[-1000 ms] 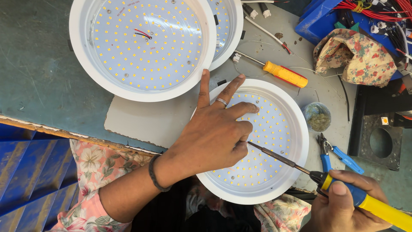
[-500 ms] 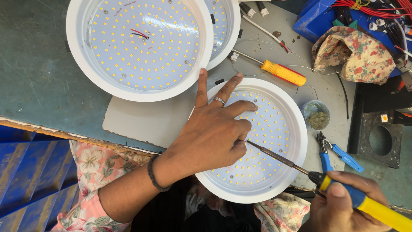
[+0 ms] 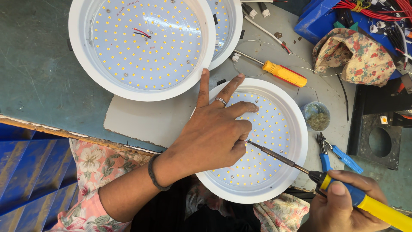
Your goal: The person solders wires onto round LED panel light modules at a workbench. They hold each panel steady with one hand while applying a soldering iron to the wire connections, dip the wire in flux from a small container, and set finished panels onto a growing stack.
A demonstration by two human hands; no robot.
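A round white lamp housing (image 3: 296, 129) with a board of small yellow diodes lies at the table's near edge. My left hand (image 3: 214, 131) rests flat on its left half, fingers spread across the board and rim, a ring on one finger. My right hand (image 3: 345, 206) grips a soldering iron (image 3: 343, 189) with a blue and yellow handle. Its thin metal tip reaches onto the diode board and ends right by my left fingertips.
A larger white lamp housing (image 3: 141, 47) lies at the back left, overlapping another housing (image 3: 227, 30). An orange-handled screwdriver (image 3: 283, 73), a small round pot (image 3: 316, 116), blue-handled pliers (image 3: 334, 154), a flowered cloth (image 3: 354, 56) and red wires (image 3: 377, 8) sit to the right.
Almost nothing differs. My left hand stays on the housing and the iron's tip stays by my fingertips; the view has shifted slightly.
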